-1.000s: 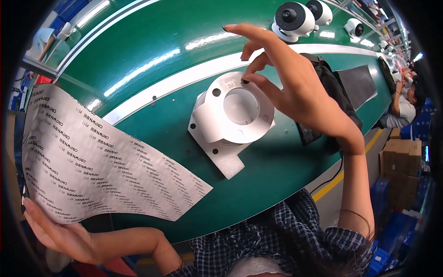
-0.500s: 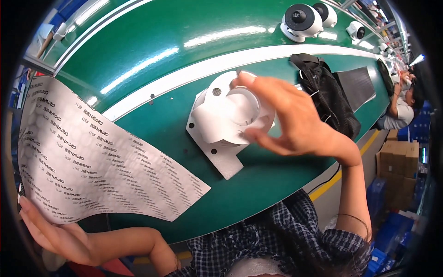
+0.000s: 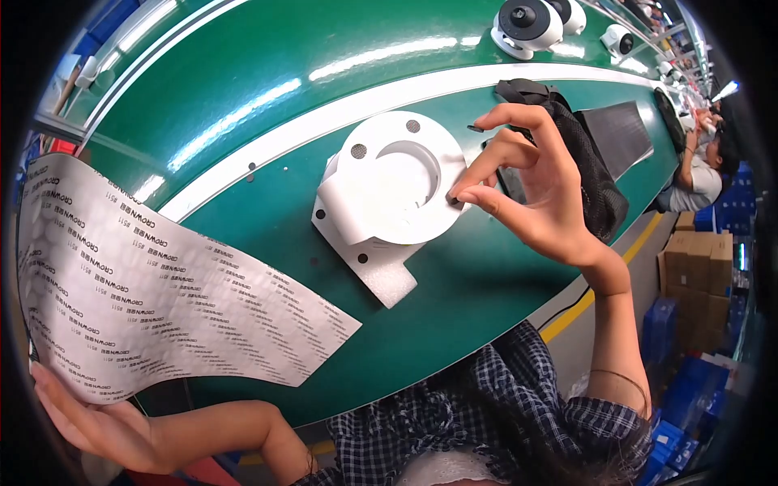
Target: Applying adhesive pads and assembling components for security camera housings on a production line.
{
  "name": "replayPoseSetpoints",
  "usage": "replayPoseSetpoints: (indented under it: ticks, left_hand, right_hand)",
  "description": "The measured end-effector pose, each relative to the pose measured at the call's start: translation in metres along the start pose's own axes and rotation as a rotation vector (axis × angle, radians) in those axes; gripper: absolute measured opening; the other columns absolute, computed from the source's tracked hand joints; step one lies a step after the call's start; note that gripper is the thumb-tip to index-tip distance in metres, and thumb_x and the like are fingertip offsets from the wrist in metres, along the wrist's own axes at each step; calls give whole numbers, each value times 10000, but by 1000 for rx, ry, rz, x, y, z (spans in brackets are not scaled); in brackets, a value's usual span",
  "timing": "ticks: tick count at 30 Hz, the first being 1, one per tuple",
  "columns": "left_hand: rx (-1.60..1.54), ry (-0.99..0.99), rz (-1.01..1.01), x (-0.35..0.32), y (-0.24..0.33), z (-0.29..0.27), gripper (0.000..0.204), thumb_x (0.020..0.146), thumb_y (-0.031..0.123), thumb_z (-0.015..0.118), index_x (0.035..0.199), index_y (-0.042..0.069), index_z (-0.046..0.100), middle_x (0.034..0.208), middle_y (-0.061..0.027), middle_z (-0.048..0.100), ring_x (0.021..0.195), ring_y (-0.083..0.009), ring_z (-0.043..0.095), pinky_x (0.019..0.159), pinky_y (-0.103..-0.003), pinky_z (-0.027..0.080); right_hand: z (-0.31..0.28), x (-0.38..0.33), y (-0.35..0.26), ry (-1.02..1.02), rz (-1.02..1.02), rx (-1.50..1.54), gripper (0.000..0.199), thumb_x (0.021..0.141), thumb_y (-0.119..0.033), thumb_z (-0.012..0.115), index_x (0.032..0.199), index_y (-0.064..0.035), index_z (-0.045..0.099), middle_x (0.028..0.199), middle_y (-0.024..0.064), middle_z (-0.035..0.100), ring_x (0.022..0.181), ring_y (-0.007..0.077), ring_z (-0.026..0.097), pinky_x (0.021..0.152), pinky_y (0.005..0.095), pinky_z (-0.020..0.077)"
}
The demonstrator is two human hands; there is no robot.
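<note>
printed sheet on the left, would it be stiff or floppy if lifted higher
The printed sheet would probably flex easily, since it bows in a broad curve along its bottom. It may be springy rather than limp, as no sharp crease shows. It looks thin, so it is likely light for its size.

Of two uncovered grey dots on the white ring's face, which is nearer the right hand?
The upper-right dot; the other dot lies lower left, farther from the right hand.
</note>
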State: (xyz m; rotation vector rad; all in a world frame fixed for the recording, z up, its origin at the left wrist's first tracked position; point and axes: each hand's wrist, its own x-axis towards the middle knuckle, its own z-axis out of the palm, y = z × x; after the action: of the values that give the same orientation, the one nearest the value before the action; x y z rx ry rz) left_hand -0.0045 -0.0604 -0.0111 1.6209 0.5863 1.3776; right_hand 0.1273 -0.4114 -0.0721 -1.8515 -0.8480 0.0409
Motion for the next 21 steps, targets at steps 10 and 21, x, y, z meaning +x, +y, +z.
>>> replayPoseSetpoints:
  ticks: [10,21]
  left_hand:
    - [40,-37,26,5,-6,-4,462,909,280,584,1238,-31,494,1248,-188,522,1108,-252,534,958,-342,408]
    - [7,-68,13,7,-10,-12,405,927,226,553,1266,9,501,1266,-175,521,1129,-232,532,969,-343,407]
  right_hand:
    - [9,-12,3,140,9,-51,484,769,16,693,1163,20,410,746,68,656,691,91,590,637,213,434]
    - [12,-30,16,102,-624,-708,514,667,37,592,1167,84,486,989,169,672,712,195,604,674,287,409]
